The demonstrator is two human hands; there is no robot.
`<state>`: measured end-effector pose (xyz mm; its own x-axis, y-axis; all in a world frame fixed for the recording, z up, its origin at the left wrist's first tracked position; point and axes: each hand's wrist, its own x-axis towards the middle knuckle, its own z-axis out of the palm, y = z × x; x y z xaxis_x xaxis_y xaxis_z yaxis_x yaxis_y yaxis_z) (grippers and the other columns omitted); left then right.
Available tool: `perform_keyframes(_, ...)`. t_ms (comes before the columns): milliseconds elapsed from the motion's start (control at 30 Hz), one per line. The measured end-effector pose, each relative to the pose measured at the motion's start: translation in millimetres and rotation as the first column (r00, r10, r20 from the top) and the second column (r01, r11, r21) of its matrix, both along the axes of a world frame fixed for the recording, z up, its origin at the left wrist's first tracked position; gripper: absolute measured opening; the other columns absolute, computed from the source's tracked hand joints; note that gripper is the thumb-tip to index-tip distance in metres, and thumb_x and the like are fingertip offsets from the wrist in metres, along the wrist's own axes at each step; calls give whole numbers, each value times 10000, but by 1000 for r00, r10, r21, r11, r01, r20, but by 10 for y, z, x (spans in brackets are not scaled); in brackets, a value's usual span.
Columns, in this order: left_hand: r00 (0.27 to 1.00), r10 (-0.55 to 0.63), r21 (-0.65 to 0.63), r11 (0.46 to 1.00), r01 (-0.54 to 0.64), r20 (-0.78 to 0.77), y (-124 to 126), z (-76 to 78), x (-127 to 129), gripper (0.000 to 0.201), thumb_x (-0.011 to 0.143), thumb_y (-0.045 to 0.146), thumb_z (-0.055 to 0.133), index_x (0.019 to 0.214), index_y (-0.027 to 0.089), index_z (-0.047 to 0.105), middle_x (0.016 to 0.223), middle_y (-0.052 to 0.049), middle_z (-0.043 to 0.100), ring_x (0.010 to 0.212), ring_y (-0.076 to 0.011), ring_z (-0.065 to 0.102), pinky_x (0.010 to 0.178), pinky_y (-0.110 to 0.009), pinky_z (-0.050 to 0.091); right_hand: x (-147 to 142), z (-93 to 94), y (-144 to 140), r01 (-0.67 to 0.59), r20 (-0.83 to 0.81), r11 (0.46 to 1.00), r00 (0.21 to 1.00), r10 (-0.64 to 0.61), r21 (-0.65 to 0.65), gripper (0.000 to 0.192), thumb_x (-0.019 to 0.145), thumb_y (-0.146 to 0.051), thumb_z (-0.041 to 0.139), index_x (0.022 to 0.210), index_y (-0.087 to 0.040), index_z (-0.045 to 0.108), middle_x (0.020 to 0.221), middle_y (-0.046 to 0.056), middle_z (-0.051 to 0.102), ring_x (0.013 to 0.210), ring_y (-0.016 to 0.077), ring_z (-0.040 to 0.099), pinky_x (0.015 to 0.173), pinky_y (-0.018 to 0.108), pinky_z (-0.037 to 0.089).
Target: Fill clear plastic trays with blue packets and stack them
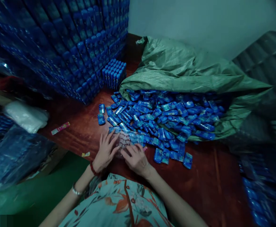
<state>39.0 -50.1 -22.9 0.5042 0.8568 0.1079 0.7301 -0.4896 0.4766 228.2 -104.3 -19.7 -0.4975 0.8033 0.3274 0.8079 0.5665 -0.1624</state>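
Between my hands, at the table's near edge, lies a clear plastic tray (pixel 125 141) with rows of moulded pockets. My left hand (pixel 105 150) rests on its left side, fingers spread. On its right side is my right hand (pixel 137 159), fingers apart and slightly bent. Neither hand is closed around anything I can see. Just beyond the tray is a heap of small blue wrapped packs (pixel 147 116), spilling from the mouth of a green woven sack (pixel 175 71). Whether any packs sit in the tray's right end is too blurred to tell.
Tall stacks of blue packs (pixel 81 53) rise at the back left, with a small block of packs (pixel 114 74) beside them. A pink strip (pixel 60 128) and a yellow scrap (pixel 86 154) lie on the red-brown table (pixel 81 121). White plastic bundle (pixel 25 116) stands left.
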Motion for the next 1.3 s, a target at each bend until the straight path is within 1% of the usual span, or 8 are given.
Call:
perform_keyframes(167, 993, -24, -37, 999, 20, -120, -485, -156, -76, 485, 943, 350, 344, 1421, 292, 281, 1493, -80, 272, 1406, -280, 104, 1096, -562, 153, -70, -119, -425, -55, -92, 976, 995, 36, -212, 289, 848, -357, 547, 1099, -218, 583, 1039, 86, 613, 935, 209, 522, 854, 395, 373)
perform_keyframes(300, 975, -64, -19, 998, 61, -211, -451, -249, -11, 489, 929, 376, 381, 1406, 287, 323, 1504, -85, 246, 1399, -329, 104, 1073, -614, 106, 14, -199, -368, -83, -230, 974, 973, 32, -213, 278, 859, -373, 539, 1067, -198, 596, 1039, 84, 619, 971, 209, 522, 875, 396, 369)
perform_keyframes(433, 988, -22, 4, 1000, 23, -156, -196, -104, -29, 499, 908, 435, 416, 1367, 243, 384, 1417, -114, 389, 1319, -309, 296, 1068, -580, 149, 89, -78, -48, 138, -249, 980, 954, -170, -141, 212, 906, -212, 440, 1005, -205, 627, 899, 70, 634, 873, 197, 536, 790, 366, 376)
perform_keyframes(567, 992, 112, 46, 993, -109, -59, 220, 94, -54, 352, 922, 330, 409, 1232, 192, 505, 1229, -121, 517, 1093, -256, 473, 937, -450, 370, 104, 36, 369, 390, -52, 906, 914, -403, -163, 219, 910, -216, 416, 1019, -189, 603, 858, 105, 615, 830, 236, 530, 691, 360, 383)
perform_keyframes(833, 940, -156, -43, 988, 150, -303, 1007, 111, 211, 403, 800, 220, 593, 1186, 175, 488, 1113, -108, 503, 927, -222, 571, 763, -316, 467, 9, 163, 765, 400, 263, 851, 909, -322, -339, 339, 816, -119, 525, 1152, -168, 522, 1003, 143, 579, 769, 229, 598, 613, 311, 416)
perform_keyframes(1000, 929, -181, -83, 983, 163, -322, 1037, 53, 142, 446, 816, 257, 582, 1234, 188, 441, 1063, -109, 523, 922, -236, 581, 716, -297, 468, 240, 208, 614, 332, -86, 871, 919, -385, -362, 325, 889, -212, 453, 1212, -220, 494, 1082, 98, 566, 861, 210, 617, 698, 301, 473)
perform_keyframes(1200, 978, -190, -134, 975, 177, -90, 1110, 11, -172, 413, 819, 366, 583, 1167, 160, 502, 1012, -97, 557, 897, -219, 571, 755, -301, 458, 231, 57, 170, 236, -613, 842, 596, -519, -485, 229, 892, -315, 487, 1098, -222, 523, 1007, 46, 628, 851, 179, 633, 741, 302, 525)
perform_keyframes(1300, 990, -91, -80, 992, 100, 109, 1030, 108, -279, 286, 848, 355, 537, 1053, 158, 571, 991, -78, 552, 877, -190, 559, 783, -302, 453, 139, -20, 20, 275, -615, 860, 609, -501, -429, 202, 892, -278, 487, 1070, -215, 559, 998, 57, 636, 924, 189, 617, 827, 328, 504)
